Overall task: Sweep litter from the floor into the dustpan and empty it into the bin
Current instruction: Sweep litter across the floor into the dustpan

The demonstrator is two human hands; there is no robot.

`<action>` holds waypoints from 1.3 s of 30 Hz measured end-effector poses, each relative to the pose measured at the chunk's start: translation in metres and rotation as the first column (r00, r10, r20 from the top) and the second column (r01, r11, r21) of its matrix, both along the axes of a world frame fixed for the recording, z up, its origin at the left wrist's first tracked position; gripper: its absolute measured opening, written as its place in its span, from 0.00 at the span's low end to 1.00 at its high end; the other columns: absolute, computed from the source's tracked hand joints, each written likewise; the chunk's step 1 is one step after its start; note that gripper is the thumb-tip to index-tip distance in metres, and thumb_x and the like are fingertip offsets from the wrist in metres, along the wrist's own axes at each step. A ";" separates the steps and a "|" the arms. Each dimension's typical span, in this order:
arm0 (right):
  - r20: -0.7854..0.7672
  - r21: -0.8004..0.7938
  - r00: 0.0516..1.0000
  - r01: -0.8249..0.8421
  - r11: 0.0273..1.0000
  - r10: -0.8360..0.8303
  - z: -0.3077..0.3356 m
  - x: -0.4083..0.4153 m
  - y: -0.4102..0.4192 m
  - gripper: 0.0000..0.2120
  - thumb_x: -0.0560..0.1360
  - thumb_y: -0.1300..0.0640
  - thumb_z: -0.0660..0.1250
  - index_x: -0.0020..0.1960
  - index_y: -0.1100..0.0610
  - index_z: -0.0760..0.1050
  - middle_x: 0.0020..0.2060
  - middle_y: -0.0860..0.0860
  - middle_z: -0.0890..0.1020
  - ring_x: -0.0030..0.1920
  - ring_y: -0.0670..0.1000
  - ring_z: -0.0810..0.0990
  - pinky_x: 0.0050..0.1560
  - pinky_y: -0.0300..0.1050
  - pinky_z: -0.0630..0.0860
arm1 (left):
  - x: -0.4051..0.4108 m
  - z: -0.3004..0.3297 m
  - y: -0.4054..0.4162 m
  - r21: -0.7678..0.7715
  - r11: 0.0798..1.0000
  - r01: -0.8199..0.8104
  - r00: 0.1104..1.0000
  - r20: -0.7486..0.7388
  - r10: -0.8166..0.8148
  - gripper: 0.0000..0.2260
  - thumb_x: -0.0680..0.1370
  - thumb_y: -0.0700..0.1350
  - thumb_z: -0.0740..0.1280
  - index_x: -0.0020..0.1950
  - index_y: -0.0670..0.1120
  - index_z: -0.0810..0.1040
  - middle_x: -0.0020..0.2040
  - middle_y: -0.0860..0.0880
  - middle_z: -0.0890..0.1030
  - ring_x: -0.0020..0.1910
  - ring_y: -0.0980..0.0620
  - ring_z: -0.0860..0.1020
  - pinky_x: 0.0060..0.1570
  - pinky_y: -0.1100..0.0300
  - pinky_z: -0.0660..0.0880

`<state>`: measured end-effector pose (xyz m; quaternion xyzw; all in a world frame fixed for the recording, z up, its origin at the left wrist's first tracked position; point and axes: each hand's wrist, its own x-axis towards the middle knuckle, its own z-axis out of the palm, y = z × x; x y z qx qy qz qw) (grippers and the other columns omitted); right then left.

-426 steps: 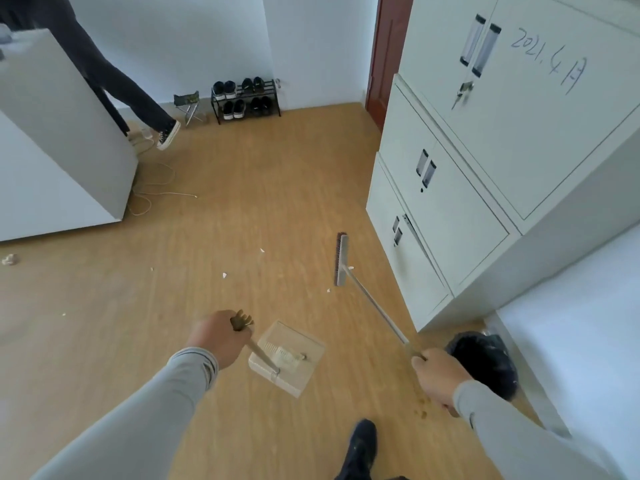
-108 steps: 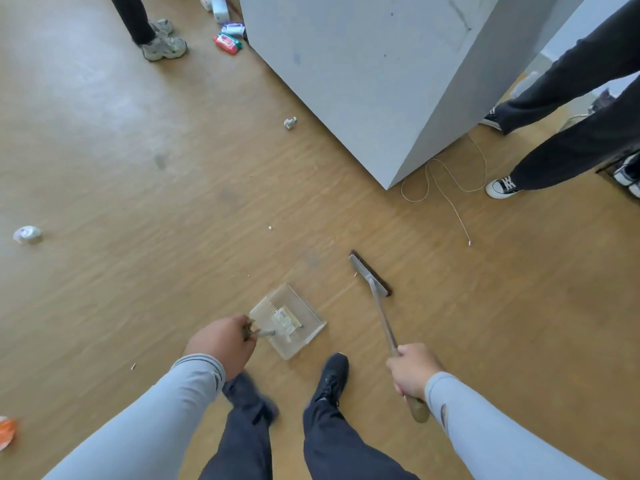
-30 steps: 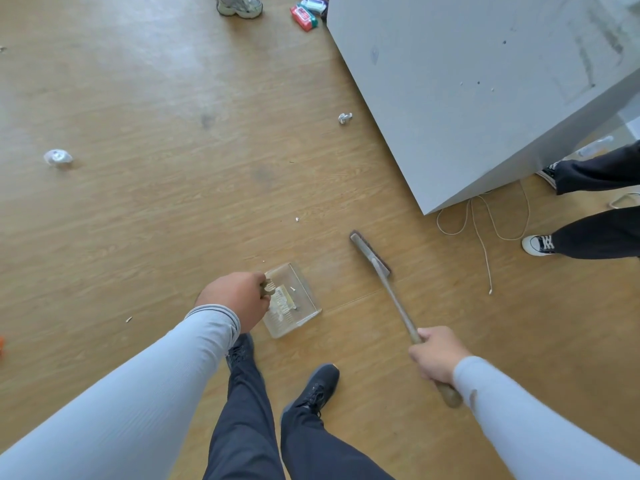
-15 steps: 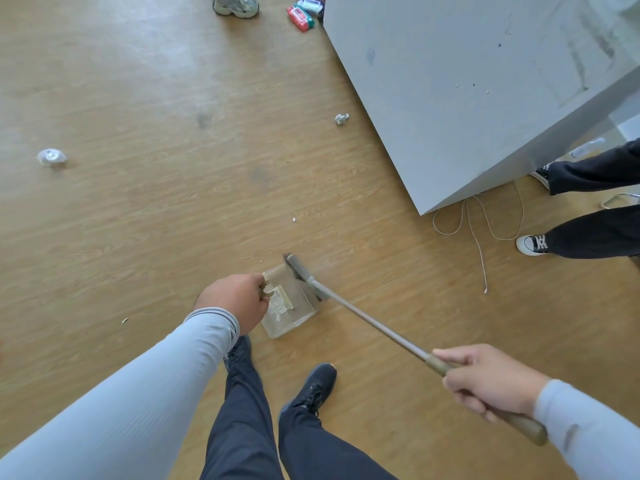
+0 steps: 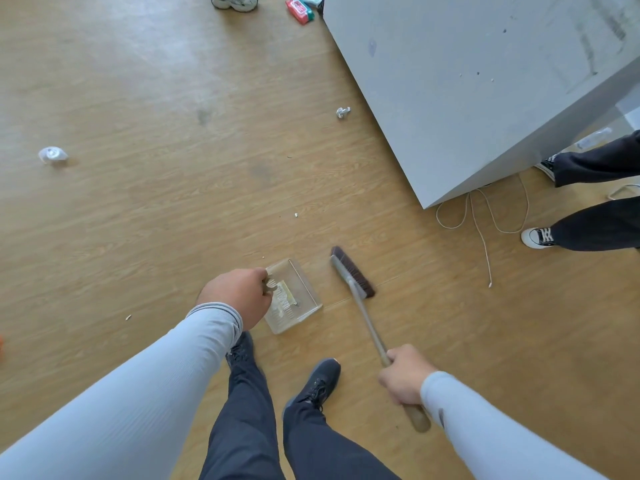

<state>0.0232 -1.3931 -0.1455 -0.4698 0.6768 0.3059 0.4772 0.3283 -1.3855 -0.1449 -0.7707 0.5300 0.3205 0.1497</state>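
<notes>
Nearest: right hand (image 5: pixel 403 377) is clenched around the broom (image 5: pixel 362 299) handle, low on the shaft. Left hand (image 5: pixel 239 294) grips the handle end of the clear dustpan (image 5: pixel 299 299), which sits flat on the floor (image 5: pixel 156 209) just ahead of the person's dark shoes.

Change: half a second ago the broom head was right against the dustpan's far edge, mid-stroke. Now it's pulled back to the right, bristles on the floor just beside the pan with a gap between them. Reads as one sweep finished and the broom resetting for another. The pan holds something pale; can't tell what.

Still to collect, going farther out: a white fleck (image 5: pixel 296 214) beyond the pan, a small scrap (image 5: pixel 128 317) at near left, a crumpled silver piece (image 5: pixel 343 112) beside the grey cabinet (image 5: pixel 485 81), a crumpled clear wrapper (image 5: pixel 52 155) far left, and a red packet (image 5: pixel 298 9) at the far edge. So sweeping is far from done, and the bin isn't in view.

Writing: the red packet has print on it, too small to read. Nothing else legible.
</notes>
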 end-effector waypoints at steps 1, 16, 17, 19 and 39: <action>0.027 0.035 0.999 -0.023 0.999 0.022 0.006 -0.001 0.008 0.22 0.72 0.59 0.65 0.66 0.58 0.75 0.40 0.55 0.83 0.35 0.56 0.81 0.43 0.52 0.83 | 0.000 -0.001 -0.001 -0.001 1.000 0.001 1.000 -0.001 -0.001 0.11 0.82 0.54 0.59 0.61 0.53 0.76 0.47 0.53 0.81 0.45 0.48 0.81 0.44 0.54 0.81; 0.094 -0.076 0.940 0.336 0.939 -0.329 0.104 -0.080 -0.002 0.32 0.74 0.69 0.64 0.77 0.56 0.67 0.26 0.58 0.75 0.23 0.52 0.67 0.24 0.41 0.69 | 0.039 0.015 0.042 0.009 1.000 -0.004 0.997 -0.071 0.005 0.11 0.82 0.55 0.61 0.62 0.55 0.76 0.42 0.57 0.77 0.42 0.52 0.79 0.40 0.56 0.78; 0.099 -0.105 0.933 0.356 0.929 -0.346 0.101 -0.074 0.000 0.32 0.74 0.69 0.64 0.77 0.56 0.66 0.26 0.58 0.75 0.23 0.52 0.68 0.24 0.41 0.69 | 0.049 0.018 0.050 0.006 1.000 -0.001 0.998 -0.069 0.002 0.10 0.82 0.55 0.61 0.61 0.55 0.76 0.42 0.57 0.77 0.41 0.52 0.79 0.40 0.57 0.78; 0.106 -0.138 0.918 0.394 0.909 -0.382 0.087 -0.056 0.002 0.28 0.75 0.68 0.63 0.74 0.55 0.69 0.25 0.57 0.76 0.22 0.52 0.68 0.23 0.40 0.69 | 0.072 0.024 0.065 0.000 1.000 0.003 0.998 -0.057 -0.003 0.09 0.82 0.55 0.62 0.61 0.56 0.76 0.42 0.58 0.78 0.42 0.52 0.79 0.39 0.58 0.77; 0.140 0.179 0.943 0.274 0.945 -0.301 0.081 0.144 0.094 0.24 0.75 0.66 0.61 0.70 0.57 0.72 0.26 0.54 0.73 0.22 0.49 0.66 0.23 0.38 0.64 | 0.163 0.013 0.115 0.034 0.998 0.047 0.998 -0.032 -0.046 0.12 0.83 0.56 0.58 0.62 0.55 0.75 0.44 0.54 0.79 0.43 0.48 0.80 0.35 0.58 0.74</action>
